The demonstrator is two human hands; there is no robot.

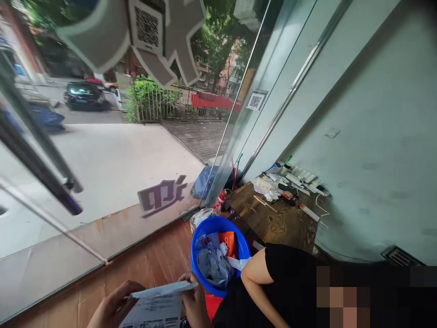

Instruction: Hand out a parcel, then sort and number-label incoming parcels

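Note:
At the bottom of the head view, a thin white printed packet is held up between both hands, its near face covered with small text and barcode-like marks. My left hand grips its left edge, thumb and fingers closed on it. My right hand pinches the upper right corner. The lower part of the packet is cut off by the frame edge. Just beyond my right hand stands a blue bin with crumpled clear plastic, a labelled bottle and an orange bag in it.
A person in a black top is close at the right, bare arm beside the bin. A wooden table with papers and small items stands against the wall. A red fire extinguisher is near the glass panel.

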